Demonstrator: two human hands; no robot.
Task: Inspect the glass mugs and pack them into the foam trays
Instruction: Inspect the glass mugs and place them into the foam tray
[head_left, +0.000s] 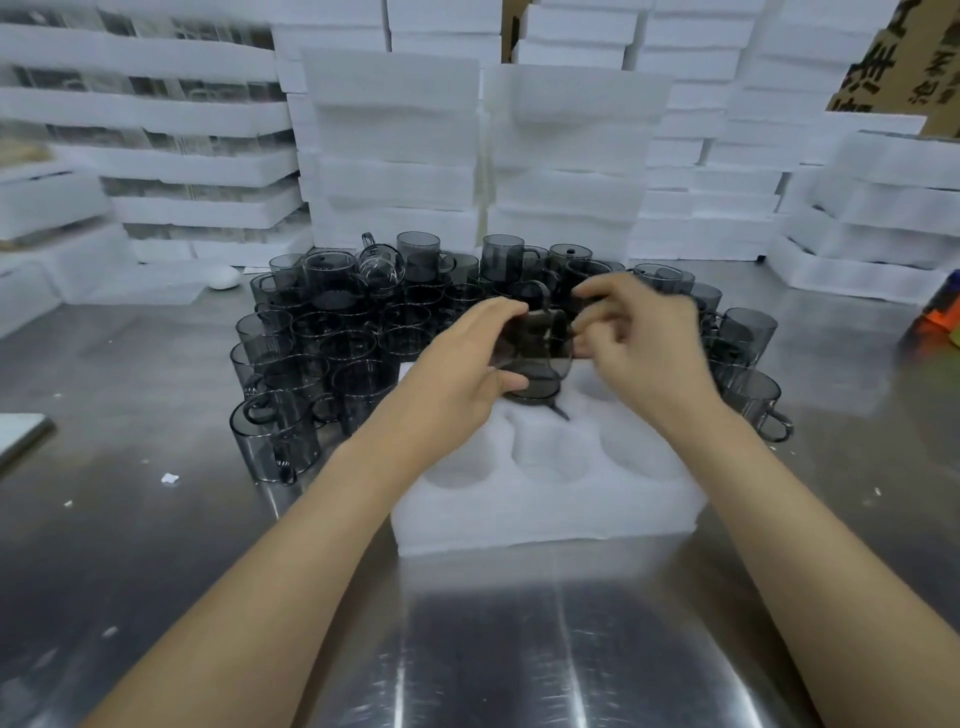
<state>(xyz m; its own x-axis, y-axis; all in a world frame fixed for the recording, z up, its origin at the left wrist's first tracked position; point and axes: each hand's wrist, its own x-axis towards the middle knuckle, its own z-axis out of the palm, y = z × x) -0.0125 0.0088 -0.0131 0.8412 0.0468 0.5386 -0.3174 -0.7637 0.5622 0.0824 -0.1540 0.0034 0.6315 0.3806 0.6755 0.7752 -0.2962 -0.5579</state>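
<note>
Mug (535, 340) held between your hands, above the foam tray's (545, 514) far cells. Left hand (467, 364) grips its side; right hand (644, 343) pinches the other side. Turn it slowly, check rim and handle, then seat it upright below your hands.

Shiny steel table (156, 545), cardboard boxes (904, 57) at far right
</note>
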